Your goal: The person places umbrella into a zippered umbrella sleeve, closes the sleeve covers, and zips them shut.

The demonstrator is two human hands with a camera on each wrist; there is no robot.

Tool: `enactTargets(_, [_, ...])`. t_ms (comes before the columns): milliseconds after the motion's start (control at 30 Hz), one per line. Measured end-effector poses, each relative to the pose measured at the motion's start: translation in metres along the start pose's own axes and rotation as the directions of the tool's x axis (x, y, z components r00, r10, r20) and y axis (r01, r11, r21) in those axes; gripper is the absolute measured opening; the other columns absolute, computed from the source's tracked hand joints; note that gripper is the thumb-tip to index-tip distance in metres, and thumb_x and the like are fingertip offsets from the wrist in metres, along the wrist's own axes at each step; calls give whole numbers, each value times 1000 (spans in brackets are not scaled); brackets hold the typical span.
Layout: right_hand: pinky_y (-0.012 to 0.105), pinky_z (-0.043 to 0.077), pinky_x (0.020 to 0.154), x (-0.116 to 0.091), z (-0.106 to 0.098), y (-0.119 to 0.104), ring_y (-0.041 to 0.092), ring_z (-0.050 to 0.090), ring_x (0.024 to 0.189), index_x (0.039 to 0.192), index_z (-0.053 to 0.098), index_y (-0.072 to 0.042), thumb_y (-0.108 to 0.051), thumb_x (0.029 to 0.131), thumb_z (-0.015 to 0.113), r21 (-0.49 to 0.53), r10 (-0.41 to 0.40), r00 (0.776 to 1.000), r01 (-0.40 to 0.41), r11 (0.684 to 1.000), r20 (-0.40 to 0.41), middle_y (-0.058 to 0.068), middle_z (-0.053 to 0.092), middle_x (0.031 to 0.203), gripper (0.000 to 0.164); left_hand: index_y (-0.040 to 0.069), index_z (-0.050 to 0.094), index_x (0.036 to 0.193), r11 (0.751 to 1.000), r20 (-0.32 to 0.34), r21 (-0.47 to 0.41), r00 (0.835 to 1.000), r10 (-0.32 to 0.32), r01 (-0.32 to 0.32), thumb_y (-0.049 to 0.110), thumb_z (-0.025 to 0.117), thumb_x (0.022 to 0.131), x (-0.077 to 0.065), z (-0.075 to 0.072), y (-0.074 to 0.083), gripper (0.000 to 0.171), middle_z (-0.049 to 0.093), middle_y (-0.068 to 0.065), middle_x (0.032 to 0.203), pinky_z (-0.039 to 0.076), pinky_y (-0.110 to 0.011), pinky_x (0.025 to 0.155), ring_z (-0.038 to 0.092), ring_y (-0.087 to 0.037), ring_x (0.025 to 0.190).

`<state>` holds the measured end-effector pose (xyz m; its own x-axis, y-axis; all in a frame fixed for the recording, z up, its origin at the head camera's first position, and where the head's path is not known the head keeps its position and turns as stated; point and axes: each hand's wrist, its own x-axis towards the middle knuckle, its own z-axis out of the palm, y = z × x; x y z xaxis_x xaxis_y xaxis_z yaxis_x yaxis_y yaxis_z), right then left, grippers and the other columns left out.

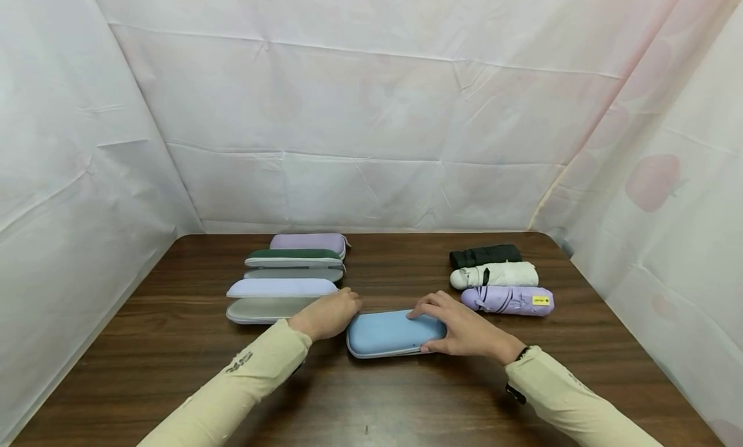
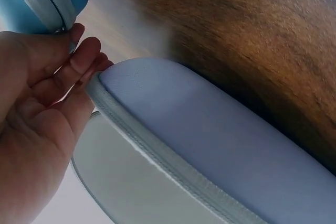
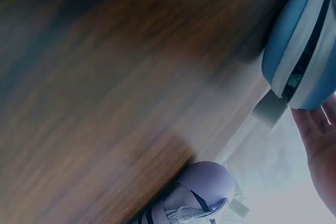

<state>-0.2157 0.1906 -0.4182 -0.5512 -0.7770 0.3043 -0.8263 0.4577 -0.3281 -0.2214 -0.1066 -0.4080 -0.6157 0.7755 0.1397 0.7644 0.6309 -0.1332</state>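
A light blue zippered case (image 1: 386,334) lies on the table in front of me. My left hand (image 1: 329,314) is at its left end, thumb and fingertips pinching the small zipper pull (image 2: 72,47) at the seam. My right hand (image 1: 467,329) grips the other end, fingers over the lid and thumb on the near side. In the right wrist view the blue case's zipper (image 3: 302,72) is parted at that end, with a dark gap between the tapes. Beside my left hand an open lavender case (image 1: 281,288) with a grey lining stands close to its fingers.
Behind the lavender case lie an open dark green case (image 1: 295,255) and a closed purple case (image 1: 307,242). At the right are three folded umbrellas: black (image 1: 486,256), white (image 1: 505,275) and purple (image 1: 511,301). Pale sheeting (image 1: 360,111) surrounds the wooden table (image 1: 371,405).
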Motion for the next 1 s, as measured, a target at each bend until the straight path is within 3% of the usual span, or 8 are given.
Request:
enactTargets(700, [35, 44, 80, -7, 0, -1, 11, 48, 101, 112, 63, -24, -38, 70, 85, -27, 52, 997, -54, 998, -59, -10, 54, 109, 50, 4, 64, 83, 997, -48, 80, 999, 23, -19, -4, 60, 84, -1, -1, 6, 10, 58, -7, 81, 49, -30, 74, 55, -21, 81])
enactTargets(1000, [37, 44, 81, -9, -1, -2, 11, 48, 102, 112, 64, -26, -37, 70, 85, -20, 116, 992, -117, 993, -54, -9, 55, 108, 48, 4, 65, 84, 996, -45, 86, 999, -21, 25, -2, 61, 85, 1, 2, 8, 8, 61, -9, 84, 50, -29, 72, 55, -21, 82])
